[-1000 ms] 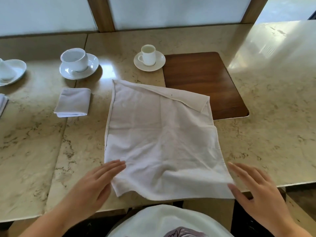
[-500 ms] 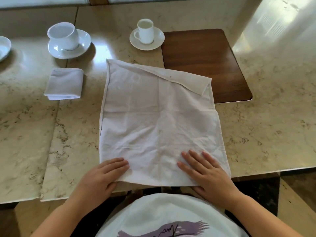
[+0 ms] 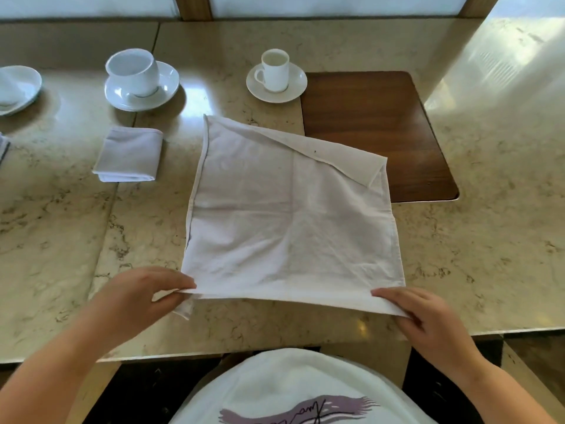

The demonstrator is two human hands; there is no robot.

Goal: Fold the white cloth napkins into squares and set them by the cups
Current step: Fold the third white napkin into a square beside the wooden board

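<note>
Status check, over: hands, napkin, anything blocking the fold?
Left hand and right hand each pinch a near corner of the open napkin. Far right corner flipped over. Wooden board lies partly under it.

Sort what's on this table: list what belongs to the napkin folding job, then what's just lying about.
Part of the job:
open napkin, near corners pinched by left hand and right hand
folded napkin
wide cup on its saucer
small cup on its saucer

Just lying about:
wooden board
white dish at the left edge
</note>
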